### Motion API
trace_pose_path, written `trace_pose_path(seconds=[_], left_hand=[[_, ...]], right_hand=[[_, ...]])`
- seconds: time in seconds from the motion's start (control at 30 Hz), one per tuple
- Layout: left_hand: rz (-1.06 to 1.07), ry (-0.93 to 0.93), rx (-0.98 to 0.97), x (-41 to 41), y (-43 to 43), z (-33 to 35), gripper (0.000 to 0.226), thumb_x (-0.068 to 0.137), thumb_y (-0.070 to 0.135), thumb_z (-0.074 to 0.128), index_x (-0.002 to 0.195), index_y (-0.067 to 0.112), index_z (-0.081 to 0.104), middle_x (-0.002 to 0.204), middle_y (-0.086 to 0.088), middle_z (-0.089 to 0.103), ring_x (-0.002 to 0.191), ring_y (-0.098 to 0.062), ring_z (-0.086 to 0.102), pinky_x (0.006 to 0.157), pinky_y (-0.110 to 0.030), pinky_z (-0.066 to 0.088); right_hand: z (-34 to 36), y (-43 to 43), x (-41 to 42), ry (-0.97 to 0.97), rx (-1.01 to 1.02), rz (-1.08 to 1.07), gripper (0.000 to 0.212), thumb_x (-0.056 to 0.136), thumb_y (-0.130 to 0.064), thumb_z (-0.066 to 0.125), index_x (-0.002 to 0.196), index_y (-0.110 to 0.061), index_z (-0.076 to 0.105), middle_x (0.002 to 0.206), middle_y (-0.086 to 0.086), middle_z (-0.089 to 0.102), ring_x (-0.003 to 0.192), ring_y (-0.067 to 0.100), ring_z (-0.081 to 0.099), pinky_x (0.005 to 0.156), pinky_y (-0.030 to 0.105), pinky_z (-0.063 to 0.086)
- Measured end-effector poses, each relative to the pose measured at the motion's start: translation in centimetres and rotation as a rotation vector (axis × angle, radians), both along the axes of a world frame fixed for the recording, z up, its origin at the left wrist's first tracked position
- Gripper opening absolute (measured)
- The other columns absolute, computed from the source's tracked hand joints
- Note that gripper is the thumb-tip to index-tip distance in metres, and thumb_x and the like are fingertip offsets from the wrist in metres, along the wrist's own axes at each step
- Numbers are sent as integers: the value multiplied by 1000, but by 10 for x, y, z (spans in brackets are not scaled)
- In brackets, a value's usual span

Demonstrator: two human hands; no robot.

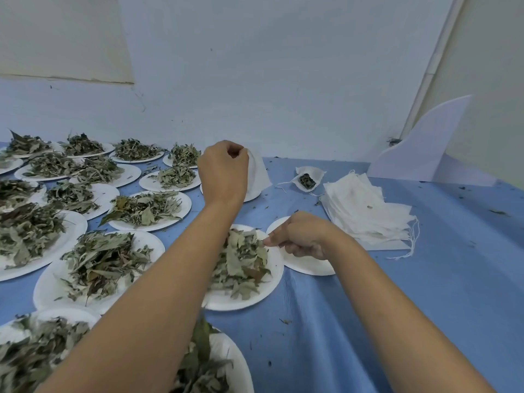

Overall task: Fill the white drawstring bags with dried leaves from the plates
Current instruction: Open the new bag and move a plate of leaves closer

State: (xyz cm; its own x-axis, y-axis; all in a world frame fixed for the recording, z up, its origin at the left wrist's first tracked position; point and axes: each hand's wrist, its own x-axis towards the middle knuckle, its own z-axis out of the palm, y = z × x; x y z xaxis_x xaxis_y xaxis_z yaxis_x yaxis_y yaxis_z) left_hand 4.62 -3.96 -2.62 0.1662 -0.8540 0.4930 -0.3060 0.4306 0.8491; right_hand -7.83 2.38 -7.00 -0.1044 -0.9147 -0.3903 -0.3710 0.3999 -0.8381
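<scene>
Left hand (222, 171) raised, grip clamped on the top of a white drawstring bag (259, 174), right hand (300, 236) low, grip pinching dried leaves (241, 259) on the near plate (226, 302), filled bag (307, 181) and stack of empty bags (365, 214) off right on the blue surface (425, 279).

I find nothing to read in this view: no word, label, brand or number. The stack of white bags (365, 211), the paper plates (306, 266) and the blue cloth (425, 279) all show me plain surfaces.
</scene>
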Motion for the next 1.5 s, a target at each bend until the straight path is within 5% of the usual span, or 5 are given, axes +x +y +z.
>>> trace_pose_path(seconds=[0.37,0.47,0.67,1.0,1.5], left_hand=[[-49,-7,16,-25,0,12,17,89,9,55,87,6,71,82,-10,70,79,-27,67,77,-40,55],[-65,-12,41,-32,1,5,17,89,9,55,86,7,71,81,-9,70,79,-27,66,77,-40,56],[-70,-33,67,-37,1,-1,16,88,10,54,86,10,70,79,-5,68,77,-25,67,74,-35,55],[-85,-50,72,-39,3,-4,15,88,9,55,86,9,70,78,-5,68,77,-25,67,75,-35,56],[-31,54,8,-34,2,-6,15,89,12,57,92,8,71,78,0,66,76,-20,65,73,-27,53]], right_hand=[[5,16,-82,22,-34,-353,42,83,-10,71,118,10,59,49,1,36,45,11,23,43,20,17],[1,23,-92,62,-19,-403,11,82,-7,71,80,0,63,43,1,37,38,10,23,36,18,19],[-7,26,-104,212,-54,-434,37,84,-9,69,58,-9,43,32,0,37,28,11,26,30,13,20],[-6,27,-99,420,-46,-385,16,87,-15,60,78,-2,61,60,11,58,43,16,46,44,21,35],[-22,14,-87,131,-97,-423,12,85,-5,67,85,6,63,61,10,53,52,17,48,63,27,48]])
